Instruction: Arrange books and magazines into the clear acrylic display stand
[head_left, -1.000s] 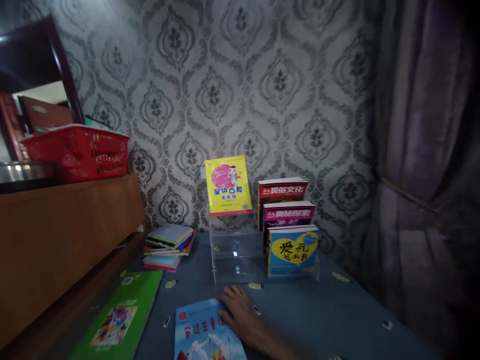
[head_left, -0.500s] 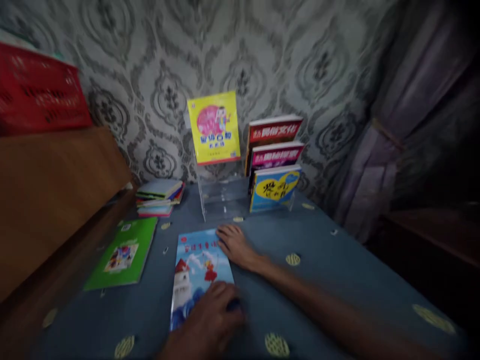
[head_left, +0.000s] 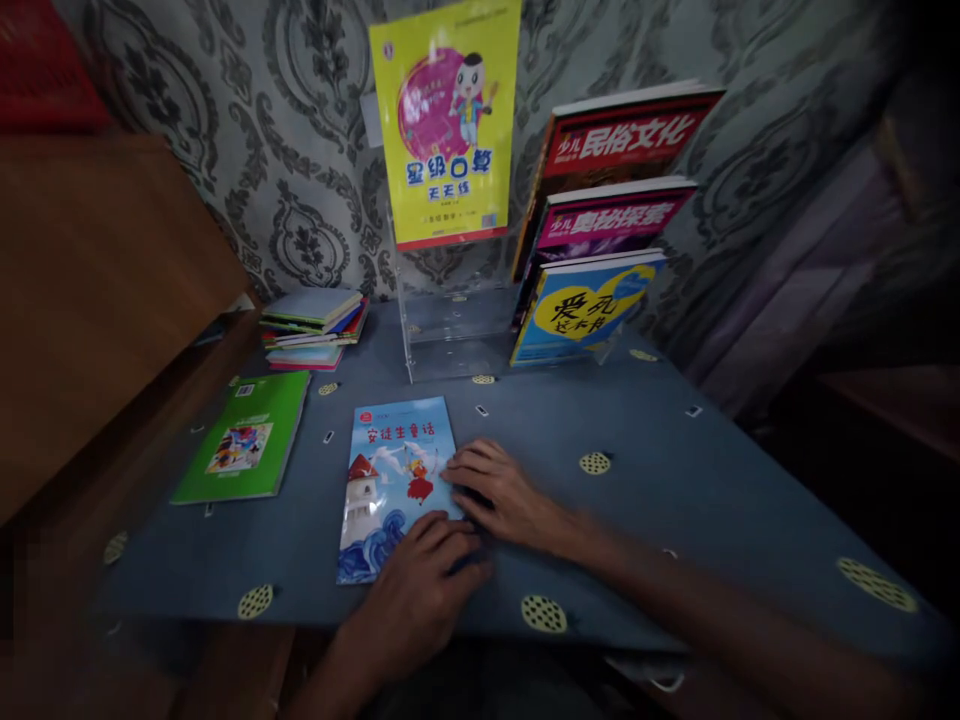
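Observation:
A blue storybook [head_left: 401,450] lies flat on the table, its illustrated cover up. My left hand [head_left: 429,570] rests over the lower right of that cover, fingers loosely stretched and hiding the corner. Beside it, my right hand [head_left: 506,492] is palm down, its fingertips touching the book's right edge about halfway up and its fingers slightly apart. Neither hand lifts the book. Left of it lies a green book [head_left: 262,440] with a small picture on its cover.
A clear acrylic stand [head_left: 457,355] at the back holds a yellow workbook [head_left: 454,200] and, to its right, red, purple and blue books [head_left: 581,315]. A small book stack [head_left: 311,330] sits at the back left. Beyond the table's left edge is a brown panel [head_left: 105,300].
The view has tilted down, showing the table's front edge. My right hand has slid from the storybook's top right corner down its right side; my left hand stays at the lower right.

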